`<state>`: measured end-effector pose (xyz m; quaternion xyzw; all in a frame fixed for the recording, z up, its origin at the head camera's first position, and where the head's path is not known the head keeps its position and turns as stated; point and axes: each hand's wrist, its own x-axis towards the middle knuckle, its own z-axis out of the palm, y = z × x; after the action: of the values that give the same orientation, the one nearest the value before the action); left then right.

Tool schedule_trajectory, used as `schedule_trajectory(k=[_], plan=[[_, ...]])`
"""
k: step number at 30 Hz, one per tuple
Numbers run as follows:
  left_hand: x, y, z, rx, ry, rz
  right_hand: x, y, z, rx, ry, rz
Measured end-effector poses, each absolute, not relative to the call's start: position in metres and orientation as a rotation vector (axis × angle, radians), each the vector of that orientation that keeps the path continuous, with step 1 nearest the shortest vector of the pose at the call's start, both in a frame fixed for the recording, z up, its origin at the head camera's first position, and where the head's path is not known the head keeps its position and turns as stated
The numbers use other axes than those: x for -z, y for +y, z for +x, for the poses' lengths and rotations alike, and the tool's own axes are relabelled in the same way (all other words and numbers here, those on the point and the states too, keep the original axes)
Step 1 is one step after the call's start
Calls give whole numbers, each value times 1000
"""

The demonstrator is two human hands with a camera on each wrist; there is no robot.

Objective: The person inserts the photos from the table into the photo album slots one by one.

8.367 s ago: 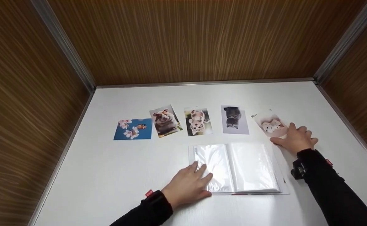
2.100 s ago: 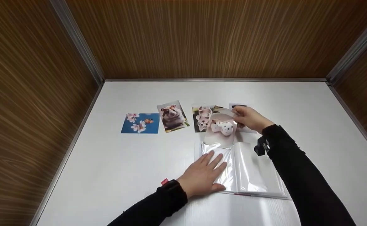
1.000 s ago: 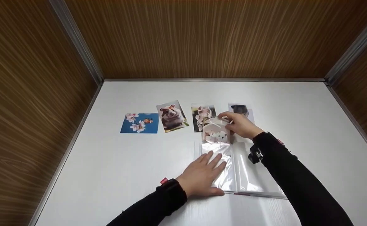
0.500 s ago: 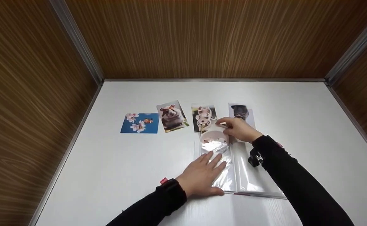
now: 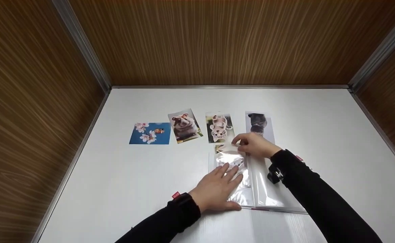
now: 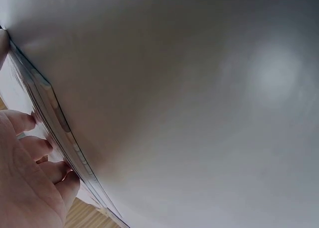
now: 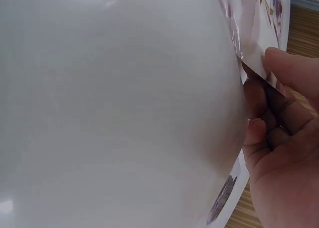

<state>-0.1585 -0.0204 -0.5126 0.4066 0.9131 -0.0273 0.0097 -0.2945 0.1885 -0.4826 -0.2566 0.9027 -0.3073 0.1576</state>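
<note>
A photo album (image 5: 273, 192) with clear sleeves lies open on the white table. My left hand (image 5: 216, 189) rests spread on its left page; in the left wrist view its fingers lie along the album's edge (image 6: 55, 106). My right hand (image 5: 255, 145) pinches the top right corner of a photo print (image 5: 221, 148) of white toy-like animals. Most of that print is inside the left page's clear sleeve, with its top strip sticking out. In the right wrist view the thumb (image 7: 291, 68) lies over the print's corner, with fingers beneath. My left fingers cover part of the page.
Behind the album lie several photos: a blue blossom print (image 5: 150, 133), a hamster print (image 5: 185, 126), a light kitten print (image 5: 219, 128) and a grey kitten print (image 5: 260, 123), partly covered by my right hand. Wood-grain panels (image 5: 217, 44) wall the table at the back and sides.
My right hand has picked the animal print up from the table's right, brought it over the album and slid it down into the left sleeve. My left hand has stayed on the page.
</note>
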Motion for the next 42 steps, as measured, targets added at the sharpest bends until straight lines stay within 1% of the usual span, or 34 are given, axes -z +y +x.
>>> schedule_trajectory(k=[8,22,32,37,42], plan=[[511,-20,-158,112,2842,1272,486,187,-288,822,2598,-774],[514,-20,-159,108,2860,1273,493,188,-287,828,2579,-988],[513,-21,-158,110,2878,1296,490,193,-284,848,2548,-954],[512,-21,-158,100,2862,1280,485,208,-289,848,2721,-930],[512,-22,-158,85,2838,1256,485,243,-296,479,2936,-988]])
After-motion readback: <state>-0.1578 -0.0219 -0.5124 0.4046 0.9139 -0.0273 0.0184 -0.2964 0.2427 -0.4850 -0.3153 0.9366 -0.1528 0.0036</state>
